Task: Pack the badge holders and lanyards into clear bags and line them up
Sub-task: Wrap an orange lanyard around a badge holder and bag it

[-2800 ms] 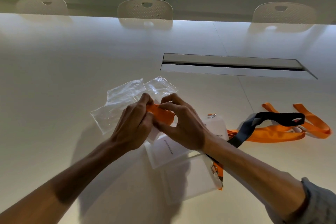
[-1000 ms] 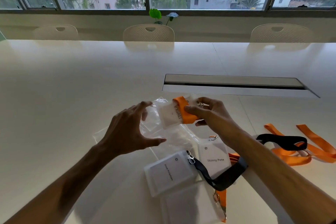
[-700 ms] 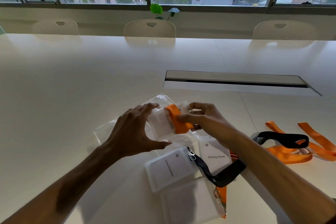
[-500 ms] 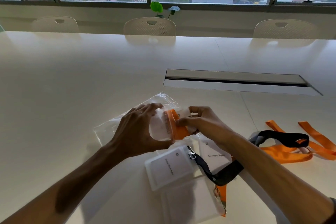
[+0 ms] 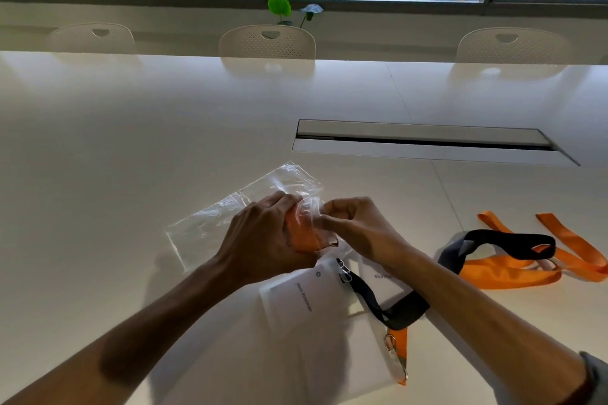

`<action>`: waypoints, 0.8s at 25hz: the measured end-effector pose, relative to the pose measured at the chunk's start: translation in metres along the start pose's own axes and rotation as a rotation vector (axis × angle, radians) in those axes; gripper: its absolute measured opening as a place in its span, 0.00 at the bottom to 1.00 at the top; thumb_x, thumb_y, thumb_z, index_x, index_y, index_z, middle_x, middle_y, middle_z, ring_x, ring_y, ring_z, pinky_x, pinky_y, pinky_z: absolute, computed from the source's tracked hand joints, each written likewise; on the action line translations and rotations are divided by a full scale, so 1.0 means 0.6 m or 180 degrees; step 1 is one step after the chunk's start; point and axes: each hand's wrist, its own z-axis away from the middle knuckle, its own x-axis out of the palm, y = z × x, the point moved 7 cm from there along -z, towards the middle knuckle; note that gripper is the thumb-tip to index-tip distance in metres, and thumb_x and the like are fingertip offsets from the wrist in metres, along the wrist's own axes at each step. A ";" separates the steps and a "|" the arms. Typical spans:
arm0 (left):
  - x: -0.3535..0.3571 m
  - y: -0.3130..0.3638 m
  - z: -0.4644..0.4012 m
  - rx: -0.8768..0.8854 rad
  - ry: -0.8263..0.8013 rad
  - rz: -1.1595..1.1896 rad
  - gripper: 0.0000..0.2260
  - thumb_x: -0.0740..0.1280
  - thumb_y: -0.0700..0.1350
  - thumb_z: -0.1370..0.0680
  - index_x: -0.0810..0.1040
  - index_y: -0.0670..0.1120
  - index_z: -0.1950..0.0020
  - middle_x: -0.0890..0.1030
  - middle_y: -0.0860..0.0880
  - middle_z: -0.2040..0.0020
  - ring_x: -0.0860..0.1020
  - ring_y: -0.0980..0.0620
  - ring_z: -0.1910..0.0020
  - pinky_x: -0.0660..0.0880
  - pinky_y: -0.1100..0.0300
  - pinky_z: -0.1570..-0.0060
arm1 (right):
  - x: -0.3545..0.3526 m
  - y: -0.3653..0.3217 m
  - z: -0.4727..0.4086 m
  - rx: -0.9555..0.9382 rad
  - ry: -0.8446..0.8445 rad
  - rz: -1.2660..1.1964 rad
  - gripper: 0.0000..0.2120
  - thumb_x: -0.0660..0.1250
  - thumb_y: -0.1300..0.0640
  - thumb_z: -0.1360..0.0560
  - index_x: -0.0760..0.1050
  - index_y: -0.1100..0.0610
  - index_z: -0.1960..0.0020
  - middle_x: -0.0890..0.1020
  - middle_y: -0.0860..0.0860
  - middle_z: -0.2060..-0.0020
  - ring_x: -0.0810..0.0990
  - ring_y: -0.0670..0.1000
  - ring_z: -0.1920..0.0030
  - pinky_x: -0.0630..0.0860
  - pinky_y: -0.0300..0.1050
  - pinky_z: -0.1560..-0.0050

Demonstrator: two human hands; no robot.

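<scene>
Orange lanyard [image 5: 304, 237] bundled against clear bag [image 5: 230, 217]: gripped in left hand [image 5: 263, 237], bag lip pinched by right hand [image 5: 348, 223]. Best to hold mouth wide, feed bundle flat.

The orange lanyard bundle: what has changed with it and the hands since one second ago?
The right hand brought the orange lanyard bundle down toward the left hand, which closed on it; both hands now hold it inside a clear bag. The badge holder, black lanyard and empty bags lie as before.
</scene>
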 end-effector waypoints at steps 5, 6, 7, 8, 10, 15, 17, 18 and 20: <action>0.009 -0.001 0.004 -0.0035 -0.0032 0.0165 0.44 0.71 0.72 0.41 0.71 0.47 0.33 0.79 0.51 0.43 0.77 0.54 0.53 0.76 0.61 0.52 | -0.010 0.016 -0.007 0.0134 -0.0260 0.0154 0.10 0.67 0.58 0.24 0.83 0.63 0.54 0.81 0.51 0.47 0.78 0.53 0.43 0.74 0.57 0.38; 0.013 0.002 0.005 -0.0013 -0.0069 0.0176 0.44 0.71 0.71 0.40 0.70 0.47 0.33 0.79 0.51 0.42 0.78 0.54 0.52 0.76 0.61 0.52 | -0.002 0.018 -0.005 0.0124 -0.0376 0.0006 0.10 0.66 0.59 0.24 0.83 0.65 0.54 0.81 0.56 0.47 0.79 0.55 0.43 0.75 0.57 0.38; 0.016 0.004 0.005 -0.0012 -0.0090 0.0183 0.44 0.71 0.71 0.40 0.70 0.47 0.32 0.79 0.51 0.42 0.78 0.54 0.52 0.75 0.62 0.51 | 0.005 0.018 -0.002 0.0116 -0.0463 -0.0074 0.11 0.65 0.59 0.23 0.82 0.66 0.53 0.82 0.59 0.48 0.80 0.56 0.44 0.76 0.55 0.40; 0.017 0.004 0.006 -0.0040 -0.0091 0.0193 0.43 0.71 0.71 0.40 0.70 0.47 0.32 0.79 0.51 0.42 0.78 0.54 0.51 0.75 0.61 0.51 | 0.008 0.018 -0.001 0.0107 -0.0508 -0.0060 0.12 0.64 0.58 0.23 0.81 0.66 0.52 0.82 0.60 0.49 0.81 0.55 0.46 0.77 0.51 0.42; 0.014 0.003 0.006 -0.0119 -0.0029 0.0229 0.43 0.71 0.71 0.40 0.70 0.47 0.32 0.78 0.51 0.41 0.78 0.53 0.50 0.76 0.60 0.49 | 0.008 0.012 0.001 0.0180 -0.0548 0.0052 0.17 0.61 0.51 0.22 0.81 0.63 0.50 0.84 0.56 0.52 0.83 0.49 0.50 0.77 0.42 0.47; 0.003 -0.001 0.002 -0.0320 0.0107 0.0112 0.45 0.69 0.72 0.40 0.69 0.47 0.31 0.77 0.50 0.38 0.77 0.52 0.46 0.71 0.63 0.50 | 0.010 -0.003 0.002 0.0186 -0.0560 0.0083 0.22 0.61 0.39 0.26 0.82 0.57 0.52 0.85 0.48 0.60 0.82 0.47 0.58 0.76 0.39 0.54; -0.001 0.002 0.003 -0.0378 0.0031 0.0068 0.47 0.69 0.73 0.41 0.67 0.48 0.30 0.76 0.51 0.37 0.76 0.54 0.46 0.71 0.64 0.50 | 0.010 -0.015 0.002 -0.0086 -0.0556 0.0018 0.19 0.61 0.44 0.26 0.82 0.58 0.54 0.84 0.50 0.61 0.82 0.49 0.59 0.77 0.39 0.55; -0.005 0.001 0.002 -0.0402 -0.0045 0.0076 0.48 0.70 0.73 0.42 0.66 0.49 0.29 0.76 0.52 0.36 0.76 0.55 0.46 0.72 0.63 0.50 | 0.010 -0.021 0.001 -0.0267 -0.0579 0.0010 0.17 0.63 0.46 0.26 0.81 0.59 0.55 0.84 0.50 0.62 0.82 0.50 0.59 0.77 0.39 0.56; -0.014 -0.003 -0.007 -0.0488 -0.0388 0.0427 0.47 0.71 0.73 0.43 0.68 0.50 0.30 0.77 0.54 0.38 0.78 0.55 0.47 0.77 0.60 0.49 | 0.009 -0.032 0.002 -0.0508 -0.0661 -0.0043 0.13 0.64 0.50 0.24 0.81 0.58 0.54 0.83 0.48 0.63 0.81 0.46 0.61 0.76 0.36 0.59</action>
